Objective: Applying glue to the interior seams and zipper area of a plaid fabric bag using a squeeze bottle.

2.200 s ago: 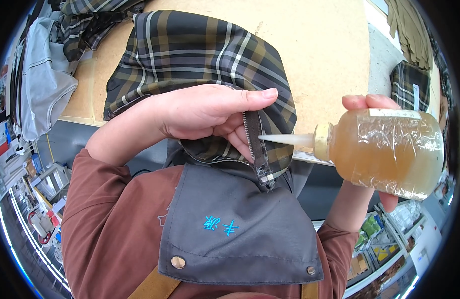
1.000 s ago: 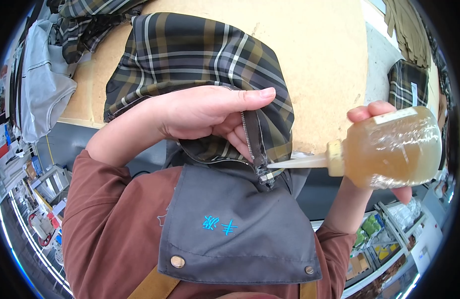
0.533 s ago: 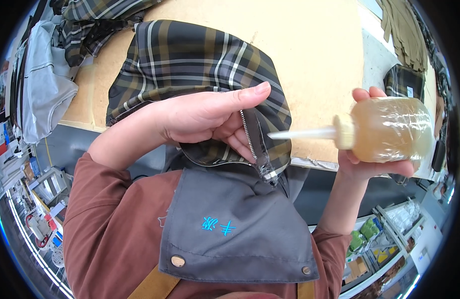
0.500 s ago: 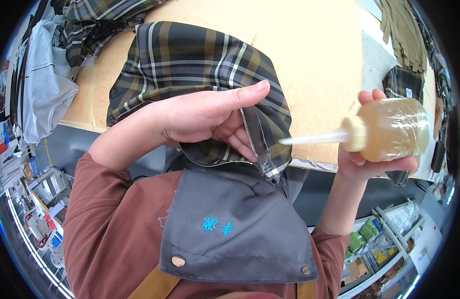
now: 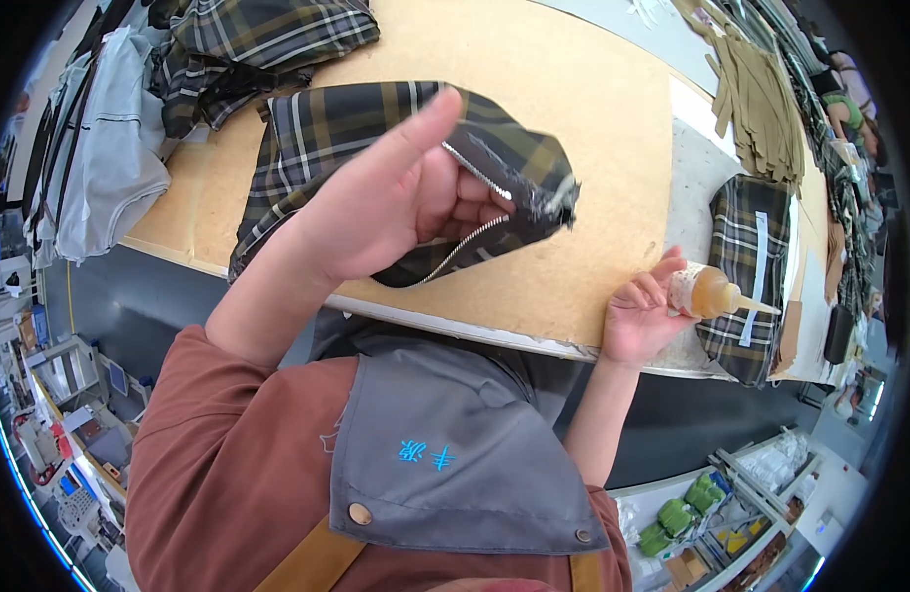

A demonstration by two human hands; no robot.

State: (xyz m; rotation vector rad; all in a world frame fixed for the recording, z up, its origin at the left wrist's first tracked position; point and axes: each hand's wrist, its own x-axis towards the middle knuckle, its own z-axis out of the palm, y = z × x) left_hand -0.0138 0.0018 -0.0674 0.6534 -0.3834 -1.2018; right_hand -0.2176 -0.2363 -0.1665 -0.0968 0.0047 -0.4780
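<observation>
My left hand [image 5: 381, 212] has its thumb raised and its fingers curled into the zip opening of a dark plaid cloth piece [image 5: 322, 133], gripping it from inside. The metal zipper [image 5: 470, 235] gapes around those fingers. At the piece's right tip, a frayed end [image 5: 558, 202] has a pale, shiny smear. Over at the right, my right hand [image 5: 640, 314] grips the base end of a squeeze bottle [image 5: 709, 293] of amber liquid. Its long pale nozzle points right, over a folded plaid bundle [image 5: 741, 232] with a light strip on it.
The wooden tabletop [image 5: 563, 59] ends at a near edge in front of me. More plaid cloth [image 5: 267, 39] lies at the far left, beside hanging pale grey cloth [image 5: 114, 138]. Olive strips [image 5: 761, 109] are heaped at the far right. A shelf rack [image 5: 761, 493] stands low at right.
My right hand has carried the bottle away from the zipper, rightward and down toward the table; its nozzle now points right instead of left. My left hand has turned, and the frayed tip now points right.
</observation>
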